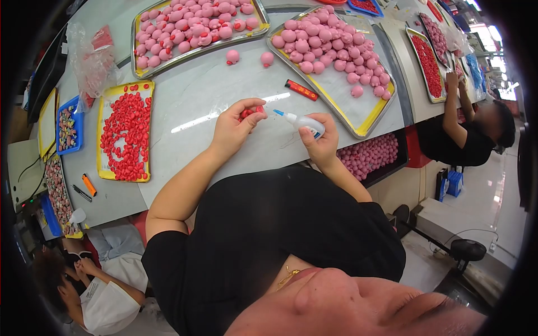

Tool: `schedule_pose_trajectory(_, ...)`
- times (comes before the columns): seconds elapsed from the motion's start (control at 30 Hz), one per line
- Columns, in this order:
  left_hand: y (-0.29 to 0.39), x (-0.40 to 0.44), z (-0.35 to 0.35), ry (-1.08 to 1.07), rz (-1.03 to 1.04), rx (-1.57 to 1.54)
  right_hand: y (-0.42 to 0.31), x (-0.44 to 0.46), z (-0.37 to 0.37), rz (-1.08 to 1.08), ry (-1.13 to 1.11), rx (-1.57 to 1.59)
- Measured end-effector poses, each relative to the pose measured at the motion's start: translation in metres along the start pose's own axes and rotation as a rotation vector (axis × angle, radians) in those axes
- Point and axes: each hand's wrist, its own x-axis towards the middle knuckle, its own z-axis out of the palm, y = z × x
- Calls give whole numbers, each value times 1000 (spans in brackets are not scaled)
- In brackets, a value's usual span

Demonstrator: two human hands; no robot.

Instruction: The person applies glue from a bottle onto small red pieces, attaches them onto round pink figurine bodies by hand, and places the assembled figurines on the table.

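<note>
Workroom: one grey-white worktable (pixel 185 95) lies ahead of the wearer; two other people are in view, one person in black (pixel 457 137) on the right and one person in white (pixel 115 302) at lower left.
Left hand: one left hand (pixel 238 123), thumb and forefinger brought almost together, the other fingers curled around something small and red (pixel 245 115); the number of pieces in it cannot be told.
Right hand: one right hand (pixel 319 137), fingers and thumb closed about one white bottle (pixel 307 124).
Bottle: tilted, its one blue tip (pixel 278 112) aimed at the left fingertips, near them, with a small gap between.
Pink-ball trays: two on the table; the left metal tray (pixel 235 40) is heaped with pink and some red, the right metal tray (pixel 330 92) heaped at its far end and partly bare nearer; too many balls to count.
Loose pink balls: two, the left ball (pixel 232 56) and the right ball (pixel 267 59), apart, between the trays.
Red pieces: one yellow tray (pixel 115 91) of them left of the hands, too many to count.
Small items: one red stick (pixel 301 89) beside the right tray; one orange stick (pixel 89 185) and one black tool (pixel 82 193) at left, close together.
</note>
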Motion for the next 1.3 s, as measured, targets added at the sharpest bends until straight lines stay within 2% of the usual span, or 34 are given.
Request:
schedule_pose_trajectory(0.2, 3, -1, 3, 38, 22, 154, -7, 5, 3, -178, -26, -225)
schedule_pose_trajectory(0.43, 0, 0, 1, 12, 101, 276, -10, 8, 4, -258, -24, -326)
schedule_pose_trajectory(0.53, 3, 0, 2, 19, 42, 254, -13, 9, 3, -247, -37, -350)
schedule_pose_trajectory(0.6, 2, 0, 2, 18, 61, 262, -11, 11, 3, -318, -40, -375)
schedule_pose_trajectory(0.63, 2, 0, 2, 17, 81, 272, -12, 10, 3, -318, -40, -374)
schedule_pose_trajectory(0.7, -3, 0, 2, 23, 158, 330, -14, 8, 3, -165, -57, -318)
schedule_pose_trajectory(0.93, 1, 3, -1, 24, 460, 653, -20, 11, 1, -76, -76, -223)
schedule_pose_trajectory(1.13, 0, 5, 1, 10, 566, 741, -23, 12, -2, -75, -96, -270)
schedule_pose_trajectory(1.3, -3, 6, 0, 23, 559, 741, -23, 13, -1, -132, -60, -307)
